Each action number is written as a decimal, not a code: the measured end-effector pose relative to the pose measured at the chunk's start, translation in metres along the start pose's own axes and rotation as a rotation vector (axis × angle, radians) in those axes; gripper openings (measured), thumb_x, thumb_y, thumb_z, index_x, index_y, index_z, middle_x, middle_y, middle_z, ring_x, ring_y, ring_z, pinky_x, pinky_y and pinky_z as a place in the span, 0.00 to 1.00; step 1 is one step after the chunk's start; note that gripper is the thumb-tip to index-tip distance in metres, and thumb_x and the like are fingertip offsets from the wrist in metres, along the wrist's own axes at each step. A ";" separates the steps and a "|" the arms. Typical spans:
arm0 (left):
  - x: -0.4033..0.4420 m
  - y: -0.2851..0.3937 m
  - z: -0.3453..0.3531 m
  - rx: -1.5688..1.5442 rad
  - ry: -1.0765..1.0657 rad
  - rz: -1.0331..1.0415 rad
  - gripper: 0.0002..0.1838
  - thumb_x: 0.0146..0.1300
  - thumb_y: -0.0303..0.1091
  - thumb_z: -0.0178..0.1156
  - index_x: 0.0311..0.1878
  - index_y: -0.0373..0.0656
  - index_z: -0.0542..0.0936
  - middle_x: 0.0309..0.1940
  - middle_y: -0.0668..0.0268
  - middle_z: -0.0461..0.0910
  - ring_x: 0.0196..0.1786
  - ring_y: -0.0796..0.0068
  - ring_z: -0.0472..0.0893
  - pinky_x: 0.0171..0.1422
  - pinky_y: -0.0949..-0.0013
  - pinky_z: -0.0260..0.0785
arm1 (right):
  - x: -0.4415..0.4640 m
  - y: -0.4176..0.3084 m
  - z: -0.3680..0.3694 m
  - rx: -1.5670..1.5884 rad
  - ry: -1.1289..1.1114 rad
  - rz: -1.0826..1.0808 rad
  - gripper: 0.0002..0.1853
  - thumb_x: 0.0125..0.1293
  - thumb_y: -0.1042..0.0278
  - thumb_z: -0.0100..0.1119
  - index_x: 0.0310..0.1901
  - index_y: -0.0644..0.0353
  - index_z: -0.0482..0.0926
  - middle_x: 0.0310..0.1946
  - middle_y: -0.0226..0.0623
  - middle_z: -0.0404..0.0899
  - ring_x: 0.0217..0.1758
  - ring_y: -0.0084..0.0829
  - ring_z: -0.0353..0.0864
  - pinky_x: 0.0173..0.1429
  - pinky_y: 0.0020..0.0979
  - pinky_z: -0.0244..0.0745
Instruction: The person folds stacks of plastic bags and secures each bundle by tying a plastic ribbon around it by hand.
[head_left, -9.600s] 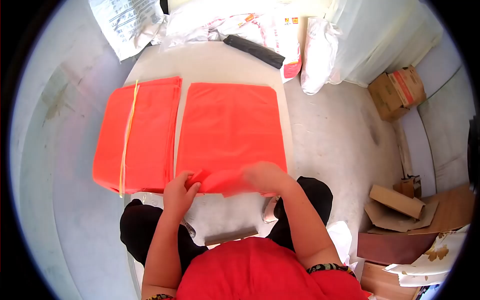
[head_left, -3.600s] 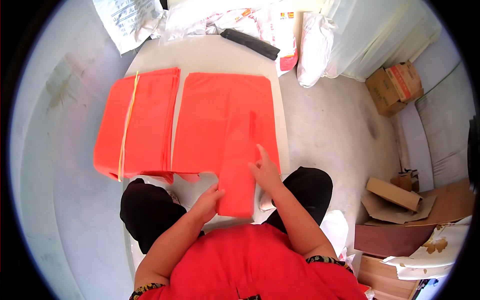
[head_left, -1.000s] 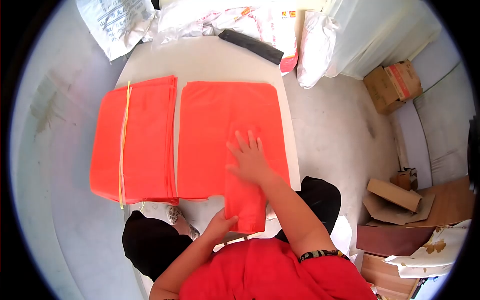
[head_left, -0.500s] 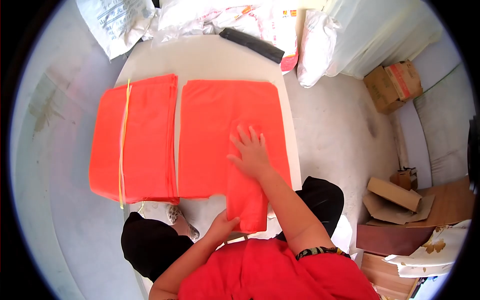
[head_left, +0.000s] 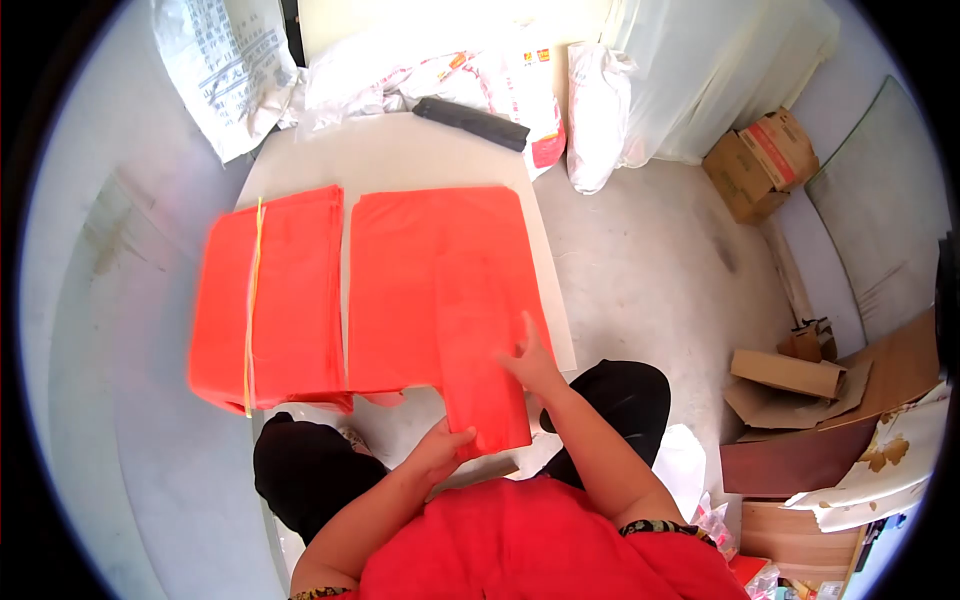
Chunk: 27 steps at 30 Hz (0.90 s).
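Sliding off the middle of the red strip (head_left: 478, 330), the right hand (head_left: 532, 364) is now by the strip's right edge, its fingers wide apart. The left hand (head_left: 438, 452) holds the strip's near end, at the left corner. Between the hands, the strip pokes out toward the body. Under its far part is a flat red pile (head_left: 395, 280). Left of the strip, well apart, sits a tied red pile (head_left: 300, 300).

**Folded red strip (head_left: 482, 340) on flat red stack (head_left: 398, 275)**

The narrow strip lies along the stack's right side, its near end past the tabletop (head_left: 370, 150). Just left, a red bundle (head_left: 298, 300) lies flat, tied with yellow string (head_left: 253, 310).
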<state>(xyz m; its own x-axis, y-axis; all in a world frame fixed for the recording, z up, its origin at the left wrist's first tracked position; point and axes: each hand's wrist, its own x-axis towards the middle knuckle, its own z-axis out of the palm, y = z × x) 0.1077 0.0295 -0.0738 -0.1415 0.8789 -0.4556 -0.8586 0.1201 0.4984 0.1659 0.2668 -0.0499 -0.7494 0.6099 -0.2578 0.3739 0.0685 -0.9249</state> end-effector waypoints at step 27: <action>-0.156 0.178 -0.206 1.439 1.610 0.575 0.16 0.68 0.33 0.57 0.54 0.38 0.85 0.57 0.47 0.81 0.61 0.45 0.80 0.68 0.51 0.73 | -0.003 -0.014 0.012 0.347 -0.130 0.098 0.50 0.60 0.75 0.71 0.81 0.67 0.53 0.70 0.54 0.72 0.67 0.44 0.79 0.66 0.40 0.80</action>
<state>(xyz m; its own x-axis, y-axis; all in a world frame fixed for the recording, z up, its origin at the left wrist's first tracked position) -0.1249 -0.1813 -0.0659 -0.9732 0.0239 0.2288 0.1290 0.8801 0.4569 0.1566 0.2544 -0.0396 -0.7905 0.4939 -0.3621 0.2566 -0.2698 -0.9281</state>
